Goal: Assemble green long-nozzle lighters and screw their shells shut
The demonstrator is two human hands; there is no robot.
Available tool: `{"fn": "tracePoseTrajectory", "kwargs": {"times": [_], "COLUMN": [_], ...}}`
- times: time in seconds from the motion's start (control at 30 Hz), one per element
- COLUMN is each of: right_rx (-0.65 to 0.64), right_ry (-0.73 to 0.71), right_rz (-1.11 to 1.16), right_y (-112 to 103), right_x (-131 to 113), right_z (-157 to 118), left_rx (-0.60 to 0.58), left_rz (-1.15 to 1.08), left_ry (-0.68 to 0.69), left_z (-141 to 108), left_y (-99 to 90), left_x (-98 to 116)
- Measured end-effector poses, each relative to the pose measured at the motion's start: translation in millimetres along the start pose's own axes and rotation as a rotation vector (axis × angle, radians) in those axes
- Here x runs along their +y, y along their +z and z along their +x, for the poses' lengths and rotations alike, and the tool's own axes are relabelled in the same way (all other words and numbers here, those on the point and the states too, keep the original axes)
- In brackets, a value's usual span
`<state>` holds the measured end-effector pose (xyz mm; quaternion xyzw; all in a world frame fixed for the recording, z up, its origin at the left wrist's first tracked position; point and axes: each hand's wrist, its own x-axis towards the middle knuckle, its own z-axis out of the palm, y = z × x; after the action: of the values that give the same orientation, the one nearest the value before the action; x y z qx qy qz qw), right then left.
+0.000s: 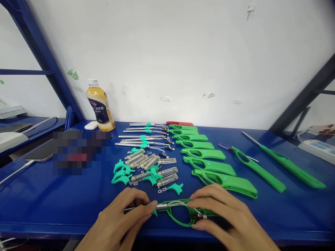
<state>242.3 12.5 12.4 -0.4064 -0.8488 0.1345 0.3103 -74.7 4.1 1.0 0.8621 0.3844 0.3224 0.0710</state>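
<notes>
Near the blue surface's front edge (52,228), the left hand (128,216) pinches a thin silver metal tube (161,206); the right hand (225,216) curls around a looped green plastic handle (180,223).

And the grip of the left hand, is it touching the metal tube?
Touching. The head view shows it: the left hand has its grip around the metal tube, with the thumb pressed across it.
</notes>
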Motion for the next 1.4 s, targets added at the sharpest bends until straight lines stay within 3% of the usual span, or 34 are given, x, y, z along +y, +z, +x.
{"fn": "tracePoseTrajectory", "kwargs": {"times": [0.1,0.4,0.73,1.1,1.4], "right_rx": [-0.009,0.002,-0.037,-0.018,-0.005], "right_ry": [0.016,0.024,0.027,0.002,-0.009], "right_rz": [0.008,0.026,0.05,0.046,0.035], "right_y": [-0.7,-1.6,-0.1,-0.6,-0.4], "right_x": [-1.1,-3.1,-0.5,-1.5,-0.2], "right_z": [1.4,1.3,-1.0,0.7,0.0], "left_rx": [-0.056,0.033,-0.01,-0.015,-0.038], "left_rz": [-0.008,0.0,0.061,0.011,-0.037], "left_ry": [-0.013,-0.08,0.05,0.078,0.043], "left_z": [-3.6,0.9,-9.5,8.3,6.3], "left_y": [-0.5,-4.2,0.3,-10.3,-4.7], "left_x": [-3.1,7.4,-3.2,4.1,1.4]}}
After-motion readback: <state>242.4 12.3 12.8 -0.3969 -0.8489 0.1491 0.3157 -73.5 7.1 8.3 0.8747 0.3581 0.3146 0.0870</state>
